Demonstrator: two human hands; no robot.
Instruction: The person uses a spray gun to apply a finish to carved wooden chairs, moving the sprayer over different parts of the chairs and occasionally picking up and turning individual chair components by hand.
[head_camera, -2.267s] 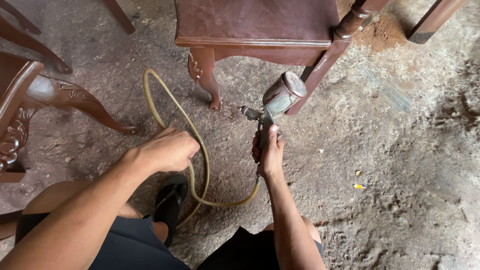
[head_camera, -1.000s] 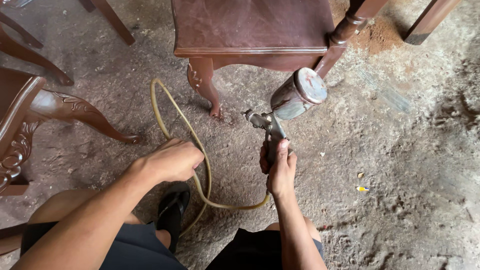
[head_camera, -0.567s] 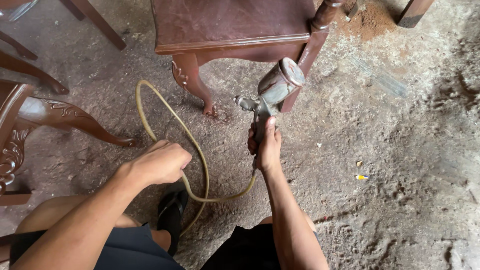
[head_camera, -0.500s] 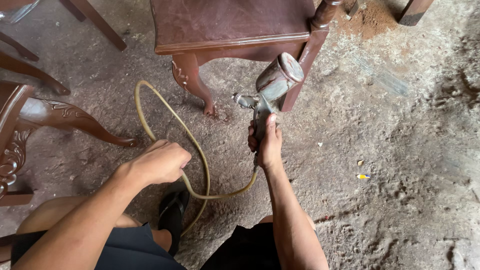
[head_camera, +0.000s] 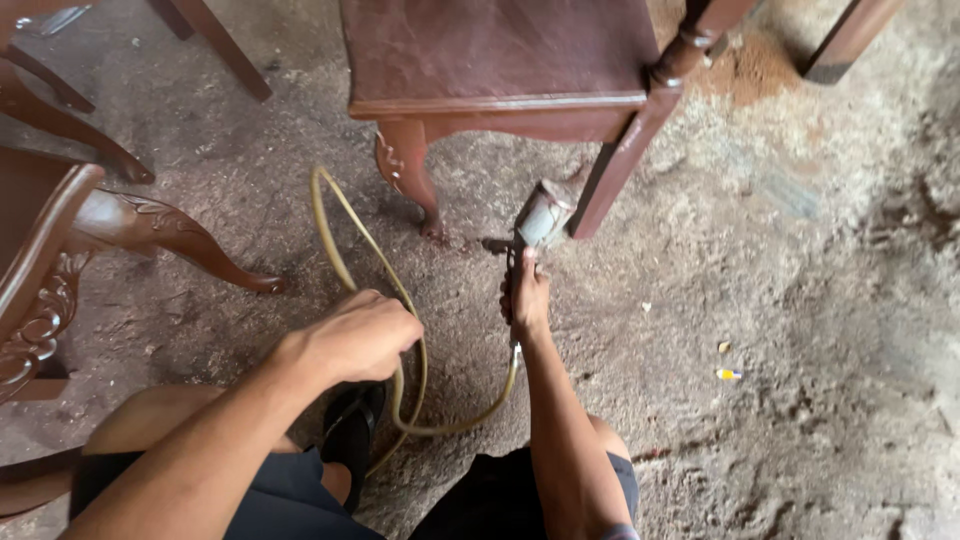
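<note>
I see a dark brown stool (head_camera: 490, 55) at the top middle, standing on a dusty floor (head_camera: 800, 300). Its curved front leg (head_camera: 408, 170) comes down on the floor below the seat's left corner, and its straight turned leg (head_camera: 635, 140) slants down from the right corner. Left of the stool stands a carved chair (head_camera: 60, 260), its bowed leg (head_camera: 190, 240) reaching toward the stool. Right of the stool lies a patch of reddish sawdust (head_camera: 750, 65), with another wooden leg (head_camera: 850, 40) beyond it. Well below and right of the stool, a small yellow scrap (head_camera: 730, 375) lies on the floor.
</note>
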